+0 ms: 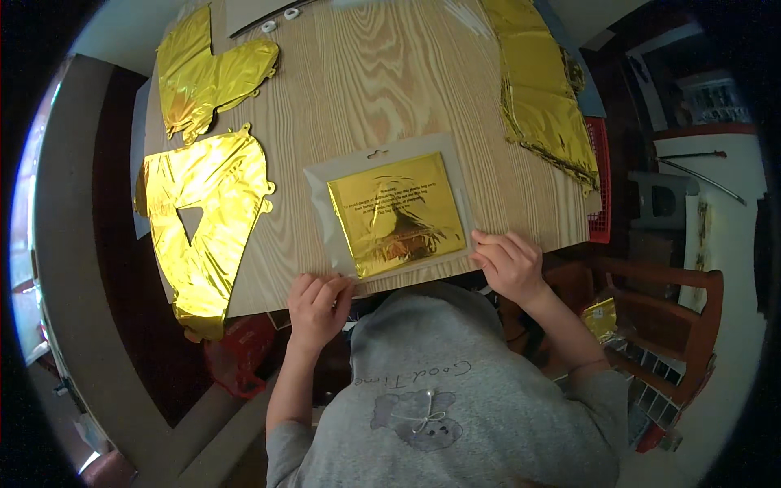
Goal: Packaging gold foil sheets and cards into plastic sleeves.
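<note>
Both hands hold a flat, clear-margined plastic packet near the front edge of the wood-grain table. The left hand has its thumb and index finger pinched together at the packet's lower left corner, with the other fingers curled in toward the palm. The right hand grips the right edge close to the lower right corner between thumb and index finger, the remaining fingers bent and bunched behind. The packet lies slightly tilted, its hang hole at the far edge, and inside it shows a folded square of shiny gold foil.

Dark print runs across the upper part of the packet: a short centred heading with several smaller lines beneath, worded as a safety caution and facing the person. The grey T-shirt carries dark script lettering above a bear design with a thin cord bow.

To the left on the table lie two flat gold foil balloons: an angular one farther off, and a nearer one with a triangular opening that overhangs the front edge. A larger gold foil sheet covers the far right side. Two small white rolls and some thin white sticks lie toward the far edge.
</note>
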Available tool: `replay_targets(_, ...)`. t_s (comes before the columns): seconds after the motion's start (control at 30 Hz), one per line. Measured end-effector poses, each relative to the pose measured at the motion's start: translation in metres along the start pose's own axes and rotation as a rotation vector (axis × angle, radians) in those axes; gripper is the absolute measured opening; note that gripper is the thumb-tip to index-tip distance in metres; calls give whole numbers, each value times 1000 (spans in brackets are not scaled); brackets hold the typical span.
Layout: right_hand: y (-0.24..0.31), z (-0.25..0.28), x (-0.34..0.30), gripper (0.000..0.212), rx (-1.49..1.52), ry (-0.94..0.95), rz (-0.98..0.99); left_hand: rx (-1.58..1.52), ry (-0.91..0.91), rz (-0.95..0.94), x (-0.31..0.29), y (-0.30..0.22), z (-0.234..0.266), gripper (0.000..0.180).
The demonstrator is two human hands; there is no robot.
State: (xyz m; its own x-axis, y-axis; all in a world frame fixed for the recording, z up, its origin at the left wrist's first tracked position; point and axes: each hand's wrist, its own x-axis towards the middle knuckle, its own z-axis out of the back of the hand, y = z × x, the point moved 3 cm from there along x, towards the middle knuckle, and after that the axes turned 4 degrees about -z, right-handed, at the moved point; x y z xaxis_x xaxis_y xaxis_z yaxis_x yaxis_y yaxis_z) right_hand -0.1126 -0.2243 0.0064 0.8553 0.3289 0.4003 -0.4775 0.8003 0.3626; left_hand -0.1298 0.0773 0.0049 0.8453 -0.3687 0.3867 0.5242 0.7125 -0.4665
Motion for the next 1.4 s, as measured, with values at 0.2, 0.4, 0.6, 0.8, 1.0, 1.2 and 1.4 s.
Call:
replay_targets(0.2, 2, -2, 2, 15, 52, -31, -59, -47, -16, 92, 8, -3, 2, 20)
replay_targets(0.4, 6, -6, 2, 20, 19, -79, -76, -22, -68, 150, 7, -6, -3, 18)
replay_targets(0.6, 10, -8, 4, 23, -38, -103, -87, 33, -89, 195, 8, -8, -8, 17)
replay_targets(0.8, 13, -10, 6, 23, -46, -76, -160, 112, -58, 254, 9, -11, -12, 18)
replay_targets(1.0, 11, -18, 2, 21, -105, -127, -226, 122, -114, 278, 6, -13, -17, 23)
replay_targets(1.2, 13, -16, 1, 31, -176, -51, -249, 119, -169, 432, 5, -15, -12, 28)
replay_targets(1.4, 15, -14, 3, 30, -136, -11, -289, 254, -132, 272, 1, -14, -13, 31)
